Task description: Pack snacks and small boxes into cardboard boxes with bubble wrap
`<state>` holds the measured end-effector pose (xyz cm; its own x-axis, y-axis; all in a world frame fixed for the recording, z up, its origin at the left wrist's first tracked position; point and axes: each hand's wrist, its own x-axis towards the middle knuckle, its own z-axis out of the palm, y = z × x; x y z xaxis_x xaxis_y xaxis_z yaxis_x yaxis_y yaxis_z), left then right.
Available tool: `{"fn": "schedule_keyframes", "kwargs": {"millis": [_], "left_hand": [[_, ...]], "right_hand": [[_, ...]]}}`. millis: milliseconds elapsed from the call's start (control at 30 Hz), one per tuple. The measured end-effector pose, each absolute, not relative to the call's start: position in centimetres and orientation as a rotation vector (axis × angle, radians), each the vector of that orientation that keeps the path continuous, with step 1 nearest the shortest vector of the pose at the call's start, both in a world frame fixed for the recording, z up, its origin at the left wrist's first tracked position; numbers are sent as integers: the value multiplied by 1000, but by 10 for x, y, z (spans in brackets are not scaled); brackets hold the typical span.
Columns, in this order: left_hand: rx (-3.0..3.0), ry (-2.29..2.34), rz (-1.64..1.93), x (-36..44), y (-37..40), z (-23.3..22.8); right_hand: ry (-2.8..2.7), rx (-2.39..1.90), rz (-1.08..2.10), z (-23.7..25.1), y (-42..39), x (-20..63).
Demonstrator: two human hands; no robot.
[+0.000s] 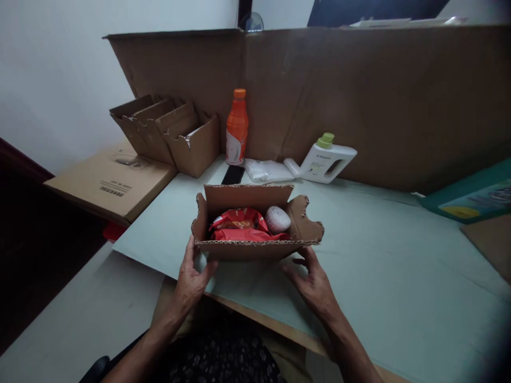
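Note:
A small open cardboard box [243, 251] stands in front of me near the table's edge, its top flaps up. Inside lie a red packet [239, 224] and a round, white-wrapped item [277, 219]. At the box's lower left corner is my left hand [192, 276], fingers along the side and thumb toward the front. My right hand [313, 279] takes the lower right corner in the same way, its fingertips partly hidden by the box. Between them the two hands hold the box.
Behind the box are an orange bottle [237, 130], a black phone [233, 175], clear plastic wrap [267, 170] and a white jug with a green cap [325, 162]. Several open cartons [202, 146] stand at left on a flat box [115, 181]. A teal container [475, 197] leans at right.

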<state>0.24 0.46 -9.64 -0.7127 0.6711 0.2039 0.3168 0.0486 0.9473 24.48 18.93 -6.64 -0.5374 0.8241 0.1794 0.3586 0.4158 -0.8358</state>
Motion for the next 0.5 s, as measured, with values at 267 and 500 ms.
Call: {"fn": "schedule_keyframes", "kwargs": {"millis": [267,500], "left_hand": [[828,1979,1764,14,28,-93],[694,2086,2008,-43,10,-73]], "right_hand": [[-1999,-1095,1112,-58,186,219],[-2076,-816,1198,-24,185,117]]}}
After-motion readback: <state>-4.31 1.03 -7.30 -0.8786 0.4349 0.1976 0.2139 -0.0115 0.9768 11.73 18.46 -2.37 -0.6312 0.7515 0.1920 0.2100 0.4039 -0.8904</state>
